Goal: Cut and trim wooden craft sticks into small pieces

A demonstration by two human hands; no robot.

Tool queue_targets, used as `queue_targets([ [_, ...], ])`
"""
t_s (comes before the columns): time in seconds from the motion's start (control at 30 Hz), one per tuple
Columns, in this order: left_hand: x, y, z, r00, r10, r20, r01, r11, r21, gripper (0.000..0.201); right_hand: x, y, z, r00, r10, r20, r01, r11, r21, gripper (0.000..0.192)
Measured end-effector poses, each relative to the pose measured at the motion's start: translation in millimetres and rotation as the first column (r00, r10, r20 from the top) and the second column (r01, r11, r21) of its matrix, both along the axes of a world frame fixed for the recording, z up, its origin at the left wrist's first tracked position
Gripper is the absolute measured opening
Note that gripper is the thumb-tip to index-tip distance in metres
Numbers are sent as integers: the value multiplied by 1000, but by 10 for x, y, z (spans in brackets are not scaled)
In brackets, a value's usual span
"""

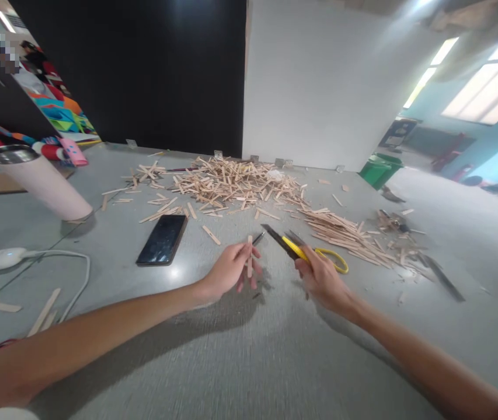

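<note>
My left hand (pixel 231 265) is closed on a short flat wooden craft stick (pixel 250 256), held upright between thumb and fingers. Just beyond those fingers a dark pointed tip (pixel 258 238) shows, perhaps a pen; whether the hand holds it I cannot tell. In my right hand (pixel 323 280) is a yellow and black utility knife (pixel 291 245), its dark blade (pixel 270 231) slanting up and left, apart from the stick. Scissors with yellow handles (pixel 340 261) lie right behind that hand, partly covered by it.
A heap of craft sticks (pixel 235 184) covers the back of the grey table (pixel 213 373), and a neater row (pixel 349 236) lies to the right. A phone (pixel 162 240), pink tumbler (pixel 51 186) and white corded device (pixel 1 259) stand left. Behind rise black (pixel 143 70) and white panels (pixel 310 81).
</note>
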State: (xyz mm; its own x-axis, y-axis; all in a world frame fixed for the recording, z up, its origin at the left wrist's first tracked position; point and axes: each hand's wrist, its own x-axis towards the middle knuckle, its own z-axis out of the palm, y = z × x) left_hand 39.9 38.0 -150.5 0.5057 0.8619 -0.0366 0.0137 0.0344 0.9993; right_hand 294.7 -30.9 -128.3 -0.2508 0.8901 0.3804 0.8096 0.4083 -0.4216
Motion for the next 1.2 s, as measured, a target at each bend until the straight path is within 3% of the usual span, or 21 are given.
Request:
queue_targets([
  [0.1, 61, -100, -158, 998, -49, 47, 53, 995, -86, 51, -121, -72, -84, 987, -44, -155, 37, 998, -44, 17],
  [0.2, 91, -175, -220, 992, -97, 81, 105, 989, -103, 53, -269, -119, -228, 943, -93, -319, 60, 992, -113, 24],
  [0.37, 63, -232, -209, 990, -122, 65, 128, 988, -90, 42, -361, -147, -411, 853, -99, -513, -19, 975, -220, 28],
  [0.57, 14, -256, -183, 986, -165, 34, 167, 982, -86, 34, -292, -208, -424, 739, -103, -666, -65, 973, -222, 20],
  [0.67, 10, -265, -185, 987, -153, 54, 157, 985, -75, 29, -277, -233, -430, 719, -103, -687, -96, 965, -245, 18],
  [0.87, 19, -285, -170, 987, -145, 66, 150, 986, -74, 29, -278, -222, -427, 759, -153, -633, -32, 962, -270, 20],
  [1.03, 14, -287, -163, 982, -154, 110, 163, 984, -76, 31, -326, -200, -395, 687, -113, -718, -63, 975, -215, 29],
  [1.2, -24, -281, -152, 988, -149, -32, 150, 988, 41, 34, -339, -202, -396, 673, -114, -731, -67, 975, -214, 39],
])
